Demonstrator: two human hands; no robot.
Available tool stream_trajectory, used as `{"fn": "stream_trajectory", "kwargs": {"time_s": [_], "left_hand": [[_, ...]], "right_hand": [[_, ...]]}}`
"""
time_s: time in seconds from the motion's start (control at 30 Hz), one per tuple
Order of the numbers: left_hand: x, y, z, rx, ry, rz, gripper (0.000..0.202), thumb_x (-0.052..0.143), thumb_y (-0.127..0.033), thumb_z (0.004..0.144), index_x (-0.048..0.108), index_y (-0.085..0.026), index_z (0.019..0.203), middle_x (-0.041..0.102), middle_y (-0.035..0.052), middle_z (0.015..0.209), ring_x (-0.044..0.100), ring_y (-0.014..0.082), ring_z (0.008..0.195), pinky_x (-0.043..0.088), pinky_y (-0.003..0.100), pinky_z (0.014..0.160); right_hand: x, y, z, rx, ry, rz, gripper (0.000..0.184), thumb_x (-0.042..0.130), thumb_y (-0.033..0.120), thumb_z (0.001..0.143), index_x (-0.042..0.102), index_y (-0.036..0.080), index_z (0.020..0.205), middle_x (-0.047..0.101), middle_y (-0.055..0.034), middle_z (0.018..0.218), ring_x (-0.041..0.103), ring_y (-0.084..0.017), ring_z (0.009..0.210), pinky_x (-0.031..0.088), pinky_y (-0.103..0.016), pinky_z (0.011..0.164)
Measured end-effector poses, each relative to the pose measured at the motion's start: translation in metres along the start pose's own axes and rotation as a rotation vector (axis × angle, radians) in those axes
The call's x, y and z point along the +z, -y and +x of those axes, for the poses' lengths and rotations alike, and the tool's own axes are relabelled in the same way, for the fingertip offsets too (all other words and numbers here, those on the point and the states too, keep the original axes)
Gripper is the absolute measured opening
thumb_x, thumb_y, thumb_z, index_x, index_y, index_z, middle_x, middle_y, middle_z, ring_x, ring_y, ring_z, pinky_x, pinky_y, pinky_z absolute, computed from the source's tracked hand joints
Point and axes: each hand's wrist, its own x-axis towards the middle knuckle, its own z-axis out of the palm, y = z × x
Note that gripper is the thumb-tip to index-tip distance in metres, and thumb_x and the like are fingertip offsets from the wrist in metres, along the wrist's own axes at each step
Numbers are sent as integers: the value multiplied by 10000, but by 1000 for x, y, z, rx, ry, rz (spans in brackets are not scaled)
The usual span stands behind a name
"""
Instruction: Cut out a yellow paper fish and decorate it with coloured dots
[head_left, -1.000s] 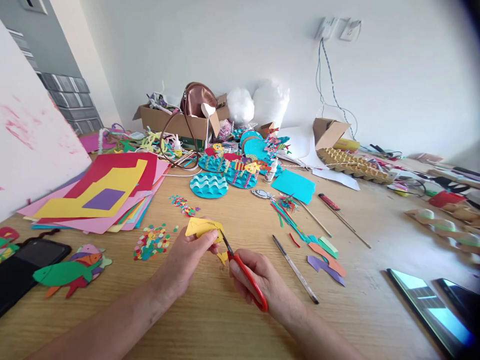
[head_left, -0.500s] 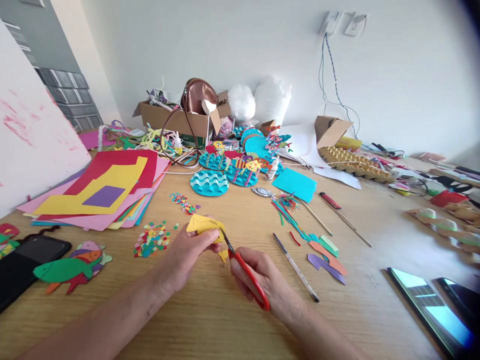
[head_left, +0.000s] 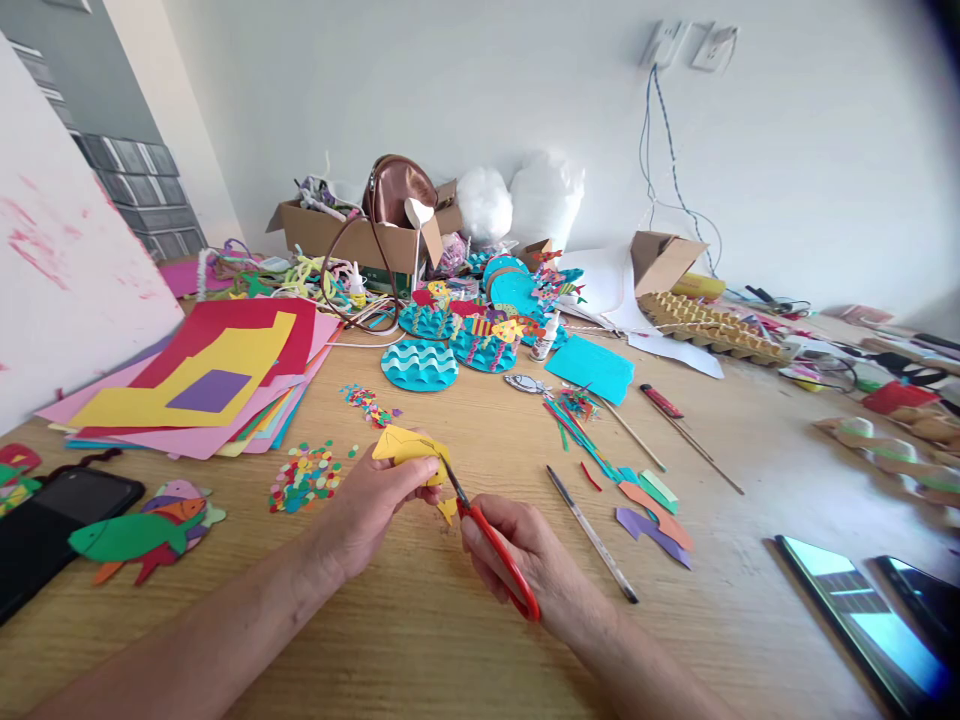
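Note:
Between thumb and fingers, my left hand (head_left: 386, 495) pinches a piece of yellow paper (head_left: 401, 443) with a drawn outline on it. My right hand (head_left: 517, 550) is closed round the red handles of a pair of scissors (head_left: 499, 555). The scissors' dark blades meet the right edge of the yellow paper; how far they are parted is hard to see. Below the paper lies a small yellow scrap (head_left: 448, 511) on the table. Left of my left hand are loose coloured paper dots (head_left: 304, 478) and stacked paper fish (head_left: 139, 537).
A pen (head_left: 592, 535) lies right of the scissors, near orange and purple scraps (head_left: 656, 535). Coloured paper sheets (head_left: 292, 340) are piled at the left. Wavy blue discs (head_left: 420, 365) and a glue bottle (head_left: 545, 337) stand farther back. Phones (head_left: 847, 600) lie at the right.
The yellow paper's free left end has tilted up very slightly. Both hands and the scissors stay almost where they were.

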Motion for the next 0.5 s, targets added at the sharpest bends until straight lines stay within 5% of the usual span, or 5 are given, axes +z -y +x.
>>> {"fn": "stream_trajectory", "kwargs": {"time_s": [0.5], "left_hand": [[-6, 3, 1, -5, 31, -22, 123, 631, -267, 635, 617, -149, 601, 573, -24, 574, 521, 106, 556, 453, 221, 567]], "right_hand": [[-1, 0, 0, 0, 16, -6, 317, 487, 357, 808, 386, 185, 561, 386, 74, 434, 343, -40, 370, 266, -155, 355]]}}
